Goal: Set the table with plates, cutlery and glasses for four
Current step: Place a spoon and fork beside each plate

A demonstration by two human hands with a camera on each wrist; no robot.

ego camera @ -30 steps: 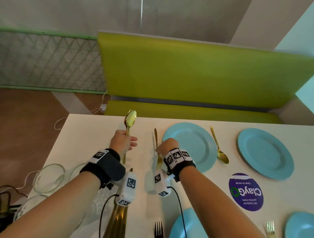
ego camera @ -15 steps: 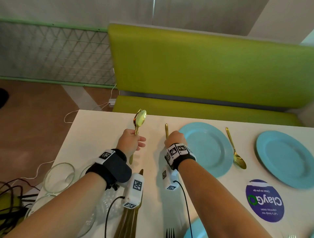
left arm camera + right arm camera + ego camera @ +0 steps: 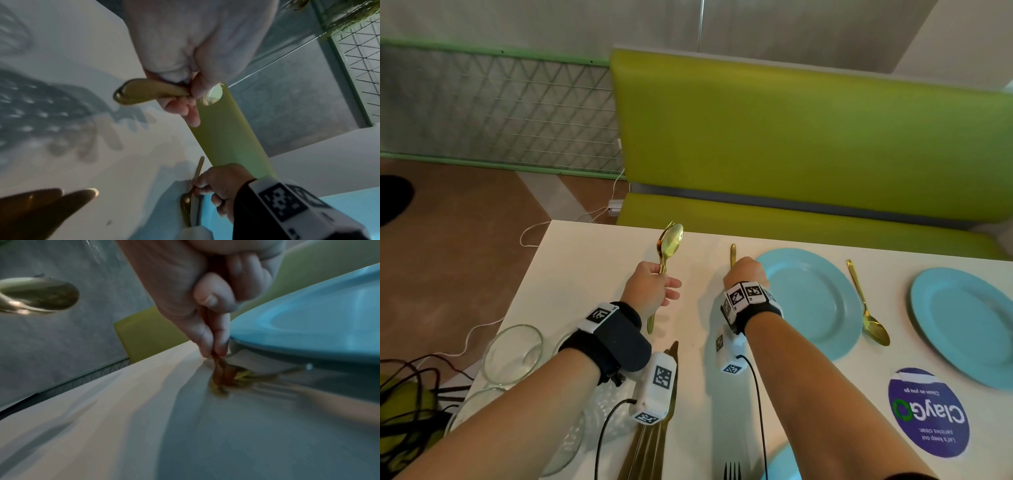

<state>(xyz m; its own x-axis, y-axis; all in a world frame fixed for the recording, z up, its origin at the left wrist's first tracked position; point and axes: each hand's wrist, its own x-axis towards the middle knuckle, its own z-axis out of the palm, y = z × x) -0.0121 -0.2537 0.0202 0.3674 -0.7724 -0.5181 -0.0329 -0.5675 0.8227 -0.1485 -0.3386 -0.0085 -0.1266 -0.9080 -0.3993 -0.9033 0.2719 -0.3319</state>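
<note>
My left hand grips a gold spoon upright above the white table, with a second gold piece behind it. The left wrist view shows the handle end sticking out of the left hand. My right hand pinches a gold fork that lies on the table just left of a blue plate. In the right wrist view the right hand holds the fork's neck between thumb and forefinger, its tines down on the table beside the plate rim.
Another gold spoon lies between this plate and a second blue plate. Glass bowls and gold knives sit near left. A dark fork and a plate edge lie at the front. A green bench stands behind.
The view has swung left. My right hand has slid along the fork and now covers its tines beside the plate. The left hand still holds the spoon upright.
</note>
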